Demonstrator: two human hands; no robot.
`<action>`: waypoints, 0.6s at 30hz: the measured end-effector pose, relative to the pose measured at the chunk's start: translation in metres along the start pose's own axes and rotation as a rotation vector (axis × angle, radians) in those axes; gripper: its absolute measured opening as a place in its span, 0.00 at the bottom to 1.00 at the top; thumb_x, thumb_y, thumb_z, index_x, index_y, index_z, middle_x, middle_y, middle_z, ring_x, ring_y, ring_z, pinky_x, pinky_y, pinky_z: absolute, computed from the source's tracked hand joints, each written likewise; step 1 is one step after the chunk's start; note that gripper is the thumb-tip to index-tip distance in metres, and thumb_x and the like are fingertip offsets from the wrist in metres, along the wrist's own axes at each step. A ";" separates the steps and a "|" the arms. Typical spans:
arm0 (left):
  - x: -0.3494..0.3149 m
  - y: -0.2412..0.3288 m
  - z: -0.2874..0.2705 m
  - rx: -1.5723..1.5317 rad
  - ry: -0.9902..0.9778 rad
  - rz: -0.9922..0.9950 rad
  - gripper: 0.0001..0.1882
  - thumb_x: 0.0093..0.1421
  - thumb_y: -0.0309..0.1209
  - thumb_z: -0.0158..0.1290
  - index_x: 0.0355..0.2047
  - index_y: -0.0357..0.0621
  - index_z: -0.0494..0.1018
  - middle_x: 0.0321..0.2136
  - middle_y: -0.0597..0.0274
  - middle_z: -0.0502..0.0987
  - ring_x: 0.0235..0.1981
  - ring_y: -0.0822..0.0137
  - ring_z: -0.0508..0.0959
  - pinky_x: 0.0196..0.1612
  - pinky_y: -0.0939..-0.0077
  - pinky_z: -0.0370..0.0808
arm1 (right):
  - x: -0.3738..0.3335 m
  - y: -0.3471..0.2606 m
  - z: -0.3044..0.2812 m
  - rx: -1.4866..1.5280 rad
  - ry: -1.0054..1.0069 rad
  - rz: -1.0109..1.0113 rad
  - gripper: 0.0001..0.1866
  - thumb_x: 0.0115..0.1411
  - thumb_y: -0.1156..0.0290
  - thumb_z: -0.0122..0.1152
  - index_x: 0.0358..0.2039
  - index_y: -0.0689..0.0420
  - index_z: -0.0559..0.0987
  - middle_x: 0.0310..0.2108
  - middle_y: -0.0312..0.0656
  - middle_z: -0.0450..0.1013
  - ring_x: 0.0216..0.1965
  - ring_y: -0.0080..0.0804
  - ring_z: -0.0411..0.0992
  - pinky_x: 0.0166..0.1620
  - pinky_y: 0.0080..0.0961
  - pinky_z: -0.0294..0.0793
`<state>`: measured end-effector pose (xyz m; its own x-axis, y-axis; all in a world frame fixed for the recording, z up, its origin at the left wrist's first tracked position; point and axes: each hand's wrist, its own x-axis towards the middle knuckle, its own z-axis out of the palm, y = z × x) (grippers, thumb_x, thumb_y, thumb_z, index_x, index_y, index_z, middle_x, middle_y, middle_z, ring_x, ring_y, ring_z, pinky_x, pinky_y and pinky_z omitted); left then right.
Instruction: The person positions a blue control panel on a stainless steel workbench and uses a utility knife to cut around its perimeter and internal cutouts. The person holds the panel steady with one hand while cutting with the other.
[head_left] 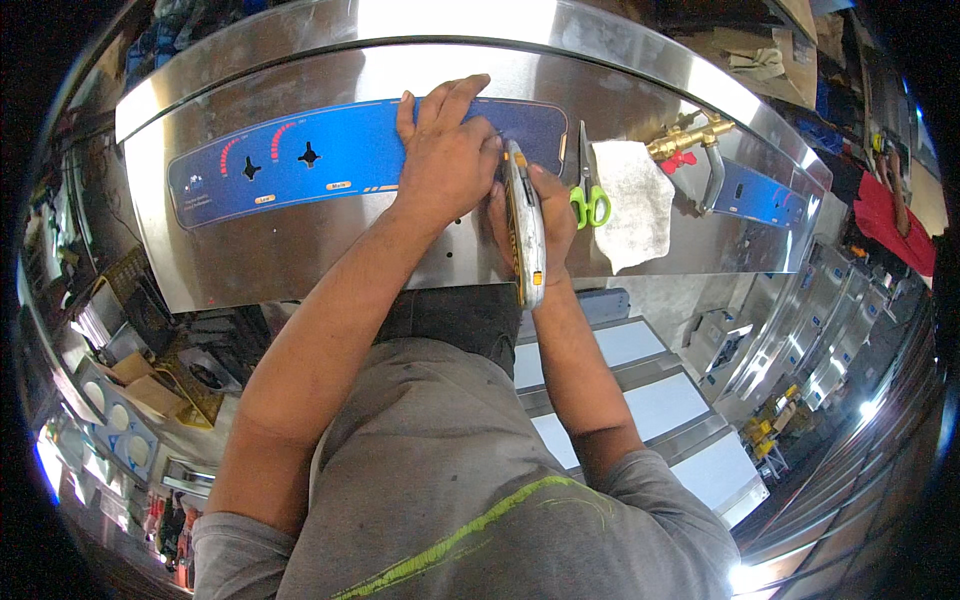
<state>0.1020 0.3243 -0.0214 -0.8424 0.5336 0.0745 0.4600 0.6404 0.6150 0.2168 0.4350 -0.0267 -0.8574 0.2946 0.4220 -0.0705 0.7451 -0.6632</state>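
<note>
Left hand: the left hand (447, 150) lies flat, fingers together, pressing the blue sticker (330, 155) onto the steel panel (300, 250).
Right hand: the right hand (545, 215) is wrapped around a utility knife (526, 225), its tip close to the left fingertips at the sticker's lower edge.
Sticker: it runs across the upper part of the panel, with black cut-out shapes on its left half.
Nearby: green-handled scissors (590, 190) and a white cloth (632, 200) lie on the panel just right of the hands; a brass tap (690, 140) sits beyond them.
Risk: the blade works very near the pressing fingers, so a slip could likely nick them or score the sticker.
Risk: uneven pressure may trap a bubble or crease.
</note>
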 end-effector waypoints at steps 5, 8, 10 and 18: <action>0.000 0.000 -0.001 -0.010 -0.034 -0.017 0.08 0.59 0.35 0.58 0.32 0.45 0.82 0.65 0.63 0.66 0.69 0.57 0.60 0.70 0.33 0.42 | 0.000 -0.001 0.000 -0.043 0.023 -0.018 0.21 0.57 0.73 0.73 0.48 0.65 0.74 0.37 0.51 0.78 0.34 0.41 0.79 0.40 0.32 0.79; 0.000 0.001 0.000 -0.020 -0.041 -0.022 0.09 0.61 0.35 0.57 0.33 0.45 0.83 0.65 0.64 0.66 0.69 0.59 0.60 0.71 0.34 0.41 | -0.002 -0.004 0.002 -0.006 0.026 0.066 0.22 0.56 0.73 0.73 0.48 0.65 0.74 0.38 0.51 0.78 0.35 0.43 0.79 0.41 0.32 0.79; -0.001 0.000 0.000 -0.020 -0.037 -0.016 0.09 0.61 0.35 0.57 0.33 0.45 0.82 0.65 0.64 0.66 0.69 0.59 0.60 0.71 0.34 0.41 | -0.002 -0.005 0.001 -0.054 0.028 0.038 0.22 0.57 0.73 0.73 0.48 0.64 0.74 0.38 0.51 0.77 0.36 0.43 0.79 0.42 0.33 0.79; -0.001 0.000 -0.002 -0.017 -0.057 -0.025 0.09 0.60 0.35 0.57 0.33 0.45 0.83 0.66 0.64 0.65 0.69 0.59 0.60 0.71 0.35 0.40 | -0.004 -0.005 0.003 -0.051 0.020 0.018 0.23 0.58 0.71 0.72 0.49 0.65 0.72 0.40 0.53 0.77 0.37 0.43 0.79 0.43 0.33 0.79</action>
<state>0.1022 0.3232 -0.0201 -0.8361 0.5483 0.0142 0.4336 0.6449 0.6293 0.2192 0.4287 -0.0267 -0.8481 0.3198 0.4224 -0.0283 0.7688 -0.6389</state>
